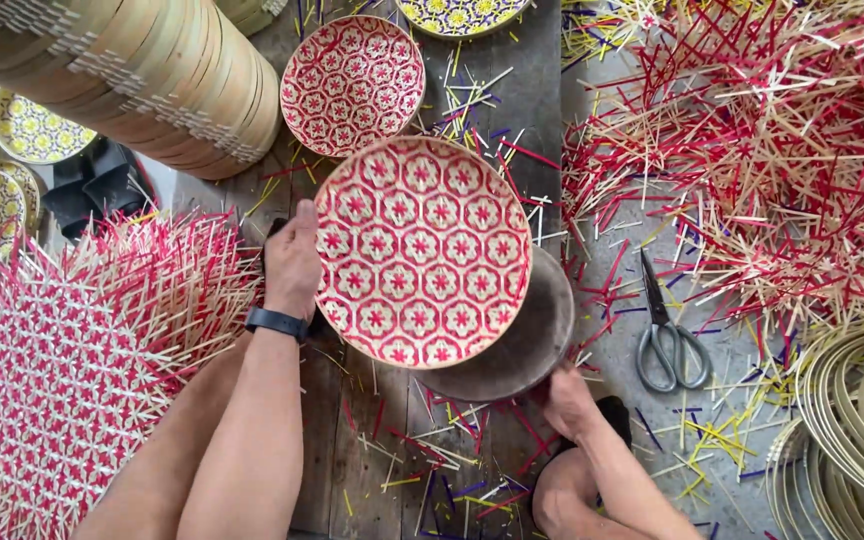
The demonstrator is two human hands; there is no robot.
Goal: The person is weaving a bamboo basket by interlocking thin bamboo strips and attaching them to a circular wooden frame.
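Observation:
My left hand [294,258] grips the left rim of a round woven plate [422,250] with a red and cream star pattern, held tilted over the wooden floor. A black band is on that wrist. Under and behind the plate sits a dark round mould [532,345]. My right hand [569,400] holds the mould's lower right edge, partly hidden by it. A second red woven plate [353,83] lies further away on the boards.
Grey scissors [664,335] lie to the right among cut red, cream and blue strips [772,170]. Untrimmed red woven mats [62,370] are stacked at left. A stack of bamboo hoops [142,70] lies top left, yellow plates [12,140] beside it, bamboo rings [852,420] bottom right.

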